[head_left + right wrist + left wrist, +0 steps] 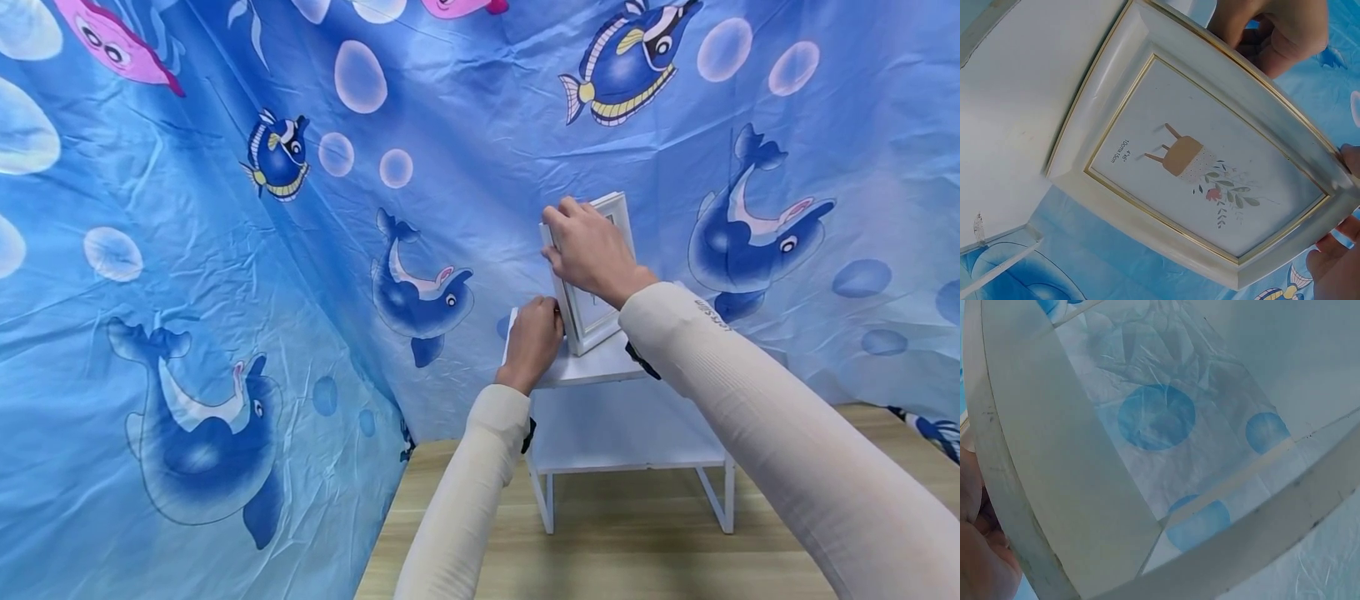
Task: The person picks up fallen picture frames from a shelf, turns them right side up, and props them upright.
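Note:
A white picture frame (592, 312) with thin gold lines stands tilted on a white side table (600, 368). Its front shows a printed stool with flowers and leaves (1210, 181) in the right wrist view. My right hand (588, 246) grips the frame's top edge, fingers over it. Low at the frame's left side is my left hand (534, 337), its curled fingers holding at the edge, with the fingertips partly hidden behind the frame. In the left wrist view only part of that left hand (988, 544) shows, beyond the table's pale edge.
A blue cloth (487, 150) printed with fish, dolphins and bubbles hangs behind and to the left of the table. The table has a lower shelf (630, 466) and thin white legs (550, 504). Wooden flooring (637, 558) lies beneath.

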A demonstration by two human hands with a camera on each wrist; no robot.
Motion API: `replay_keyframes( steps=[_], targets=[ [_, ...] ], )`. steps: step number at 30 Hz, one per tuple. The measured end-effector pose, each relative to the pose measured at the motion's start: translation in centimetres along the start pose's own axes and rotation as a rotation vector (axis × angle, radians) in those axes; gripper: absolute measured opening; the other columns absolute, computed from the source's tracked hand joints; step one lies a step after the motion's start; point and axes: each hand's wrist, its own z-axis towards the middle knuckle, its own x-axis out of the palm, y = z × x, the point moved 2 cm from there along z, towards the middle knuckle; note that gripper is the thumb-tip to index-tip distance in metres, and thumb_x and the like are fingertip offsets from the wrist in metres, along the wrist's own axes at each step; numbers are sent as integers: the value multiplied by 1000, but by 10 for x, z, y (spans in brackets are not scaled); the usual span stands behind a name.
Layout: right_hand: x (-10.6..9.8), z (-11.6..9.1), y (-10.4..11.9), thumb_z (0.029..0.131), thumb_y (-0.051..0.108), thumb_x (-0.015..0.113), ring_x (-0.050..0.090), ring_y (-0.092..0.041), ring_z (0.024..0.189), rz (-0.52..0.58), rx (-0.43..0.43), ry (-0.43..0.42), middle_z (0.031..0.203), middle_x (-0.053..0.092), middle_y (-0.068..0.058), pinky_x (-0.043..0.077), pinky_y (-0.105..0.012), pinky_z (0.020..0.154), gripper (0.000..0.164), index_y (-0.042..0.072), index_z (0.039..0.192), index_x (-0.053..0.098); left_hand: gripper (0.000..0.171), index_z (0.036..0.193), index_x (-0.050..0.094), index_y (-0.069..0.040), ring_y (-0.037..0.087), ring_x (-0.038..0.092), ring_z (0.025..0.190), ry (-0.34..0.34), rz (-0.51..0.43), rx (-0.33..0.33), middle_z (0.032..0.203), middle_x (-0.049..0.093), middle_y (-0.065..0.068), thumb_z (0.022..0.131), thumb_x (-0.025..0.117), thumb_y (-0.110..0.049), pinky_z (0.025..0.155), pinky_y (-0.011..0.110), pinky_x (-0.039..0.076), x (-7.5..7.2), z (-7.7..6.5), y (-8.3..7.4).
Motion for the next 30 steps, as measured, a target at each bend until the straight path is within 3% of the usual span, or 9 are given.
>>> replay_keyframes(
  steps=[11,20,30],
  targets=[
    [-2,6,0,96,20,65,54,-31,97,12,5,47,112,55,-14,51,-45,83,35,3,125,56,18,105,71,-5,16,65,84,-4,-15,-12,93,67,5,101,56,-15,76,29,55,-2,0,1],
    [-3,8,-3,96,19,65,56,-30,97,27,14,85,118,55,-14,51,-45,83,34,5,125,57,16,101,71,-6,18,66,83,-19,-1,40,93,68,6,100,58,-15,74,30,55,-4,1,0],
    [-1,8,-5,95,18,65,57,-30,95,41,12,107,118,56,-14,51,-46,83,33,5,125,58,17,104,71,-4,17,67,86,5,4,17,96,68,7,100,58,-13,76,28,56,1,0,1]
  ],
)
